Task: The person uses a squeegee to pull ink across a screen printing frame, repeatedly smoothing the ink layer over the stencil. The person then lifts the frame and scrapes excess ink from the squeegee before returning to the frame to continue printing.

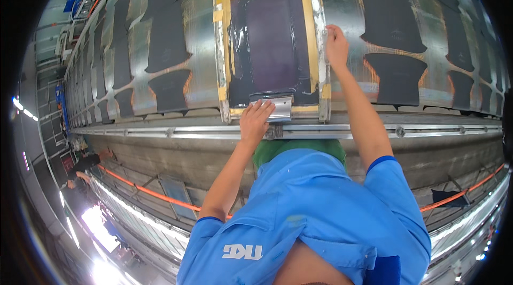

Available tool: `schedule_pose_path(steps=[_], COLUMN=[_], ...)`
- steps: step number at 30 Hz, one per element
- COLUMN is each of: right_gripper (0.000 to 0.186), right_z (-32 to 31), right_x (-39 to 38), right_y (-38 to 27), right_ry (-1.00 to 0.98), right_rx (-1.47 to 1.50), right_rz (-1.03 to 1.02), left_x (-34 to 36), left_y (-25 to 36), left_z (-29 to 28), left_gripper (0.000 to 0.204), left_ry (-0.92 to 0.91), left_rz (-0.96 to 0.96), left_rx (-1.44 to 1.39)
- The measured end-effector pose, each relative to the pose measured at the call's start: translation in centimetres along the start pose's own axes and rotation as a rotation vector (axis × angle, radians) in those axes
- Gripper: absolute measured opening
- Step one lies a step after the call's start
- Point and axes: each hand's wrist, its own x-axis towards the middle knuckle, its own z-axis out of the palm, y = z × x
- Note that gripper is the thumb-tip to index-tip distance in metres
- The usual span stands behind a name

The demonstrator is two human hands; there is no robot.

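A screen-printing frame (pixel 220 79) with a pale, ink-stained metal border and yellow tape lies over the long table. Its mesh is coated with dark purple-black ink (pixel 270 39), glossy and streaked on the left. At the near end of the mesh is a silver metal squeegee (pixel 282 110). My left hand (pixel 256 119) is closed on the squeegee's left part, fingers over its top and thumb hidden. My right hand (pixel 336 47) is curled at the frame's right side, fingertips against its outer edge.
Dark garment-shaped fabric pieces (pixel 393 18) lie on the shiny table on both sides of the frame. A metal rail (pixel 363 131) runs along the table's near edge. Behind me are an orange pipe (pixel 160 194) and another long table. Another person (pixel 88 165) is at the far left.
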Motion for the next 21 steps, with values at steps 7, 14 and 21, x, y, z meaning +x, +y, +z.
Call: schedule_pose_path(steps=[7,14,21], right_gripper=[0.019,0.02,0.022], right_z=[-0.6,-1.2,-0.9], right_x=[0.7,0.3,0.8], right_y=[-1.2,-1.0,-0.8], right_ry=[-0.003,0.006,-0.013], right_rx=[-0.037,-0.046,-0.001], right_rz=[0.055,0.104,0.101], left_x=[15.3,34.0,26.3], left_y=[-6.4,-12.0,-9.0], left_z=[0.3,-4.9,0.1], left_gripper=[0.051,0.036,0.032], left_ry=[0.257,-0.027,0.215], left_rz=[0.067,-0.159,-0.042], left_rx=[0.026,-0.102,0.004])
